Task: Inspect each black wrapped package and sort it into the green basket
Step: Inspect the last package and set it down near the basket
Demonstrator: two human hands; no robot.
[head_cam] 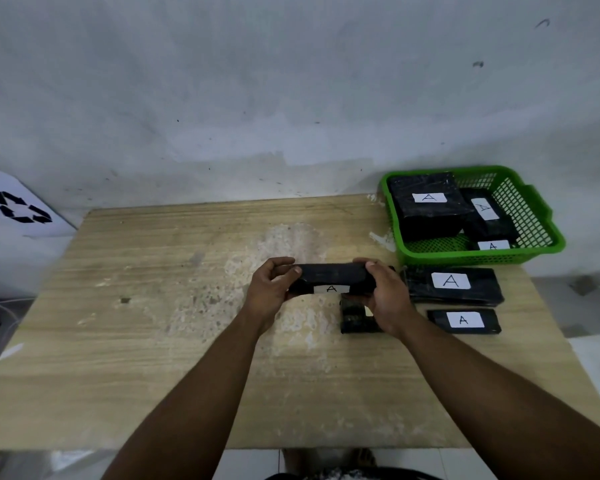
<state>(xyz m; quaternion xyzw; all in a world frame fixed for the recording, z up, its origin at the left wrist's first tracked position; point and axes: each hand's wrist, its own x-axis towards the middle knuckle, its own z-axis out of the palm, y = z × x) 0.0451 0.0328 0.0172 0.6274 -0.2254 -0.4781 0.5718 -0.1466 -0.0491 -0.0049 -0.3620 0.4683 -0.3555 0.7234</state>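
Observation:
A long black wrapped package (331,278) with a white "A" label is lifted above the table's middle. My left hand (269,292) grips its left end and my right hand (387,296) grips its right end. Under my right hand lies a small black package (355,318), partly hidden. Two more labelled black packages lie to the right: a larger one (454,284) and a flatter one (465,321). The green basket (541,216) stands at the back right corner and holds three labelled black packages, the largest (426,206) at its left.
The wooden table (153,323) has a worn pale patch in its middle. A white bin (18,206) with a black recycling sign stands off the table's back left corner. A grey wall runs behind the table. The table's front edge is near my body.

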